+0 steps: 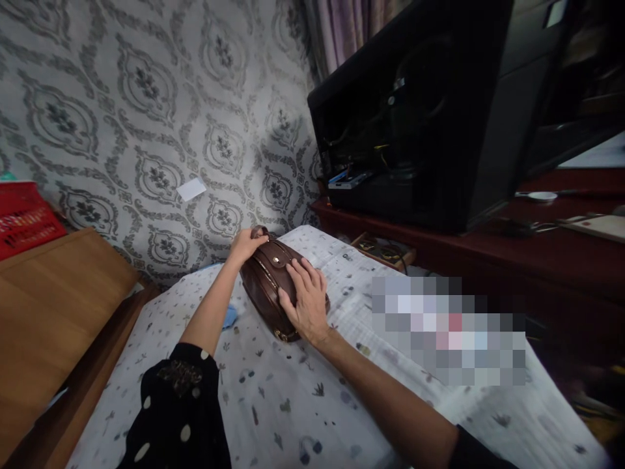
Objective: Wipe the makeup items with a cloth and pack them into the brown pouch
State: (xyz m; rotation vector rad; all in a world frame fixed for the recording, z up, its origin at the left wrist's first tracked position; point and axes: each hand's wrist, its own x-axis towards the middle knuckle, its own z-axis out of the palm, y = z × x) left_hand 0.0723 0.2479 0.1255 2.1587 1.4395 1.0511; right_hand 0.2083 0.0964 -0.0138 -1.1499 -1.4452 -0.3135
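A dark brown bag (266, 280) with a zipper and gold-coloured fittings lies on the white patterned cloth (273, 404). My left hand (250, 245) is at the bag's far left end, its fingers closed round a strap or handle there. Spread across the bag's right side is my right hand (306, 296), palm down, fingers apart. A small blue item (229, 317) lies on the cloth just left of the bag, partly behind my left forearm.
At the left stand a wooden panel (63, 299) and a red basket (29, 218). A dark cabinet (410, 189) rises at the right above a small open wooden box (383, 251). A blurred patch covers part of the cloth.
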